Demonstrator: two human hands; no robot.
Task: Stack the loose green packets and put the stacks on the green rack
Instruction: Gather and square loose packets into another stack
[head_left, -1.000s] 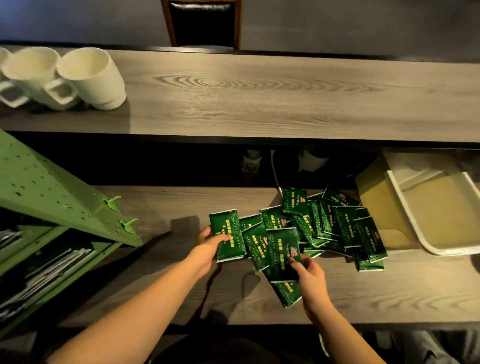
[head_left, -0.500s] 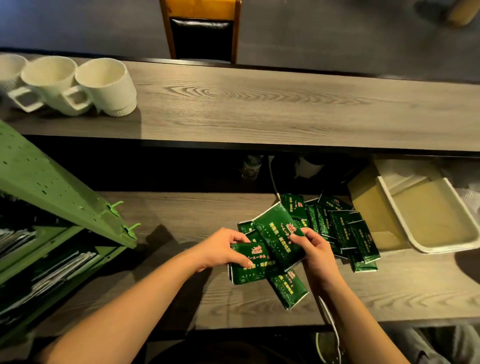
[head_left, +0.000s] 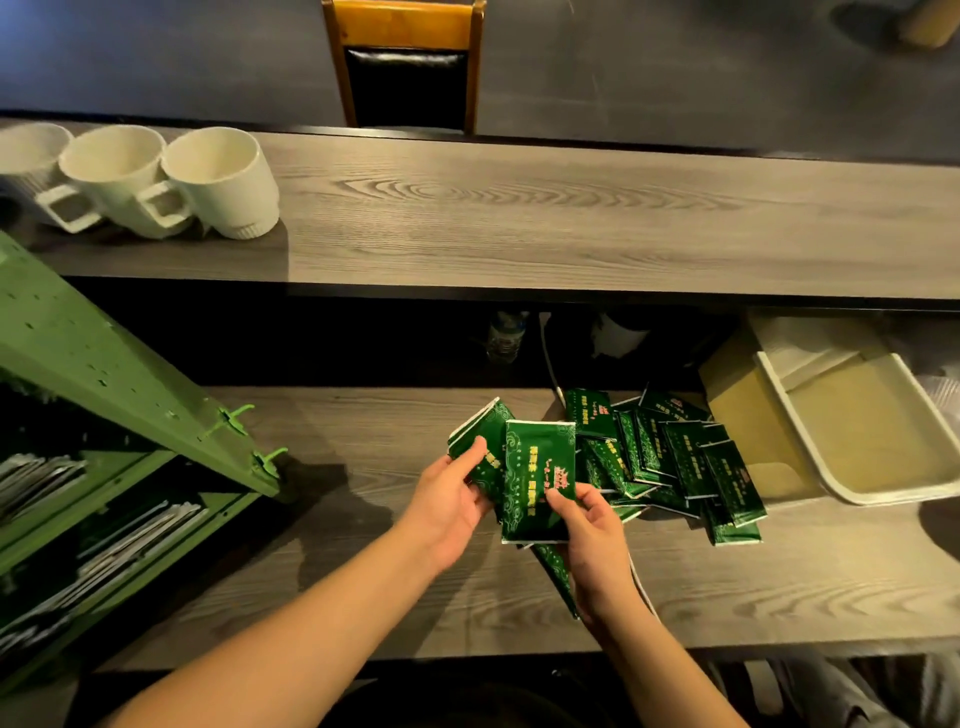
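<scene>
Left hand (head_left: 451, 499) and right hand (head_left: 589, 540) each grip green packets (head_left: 537, 480); loose packet pile (head_left: 675, 457) at 3 o'clock, green rack (head_left: 104, 364) at 9 o'clock.

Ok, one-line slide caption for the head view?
Both hands, left hand and right hand, hold green packets above the pile, green rack at left.
</scene>
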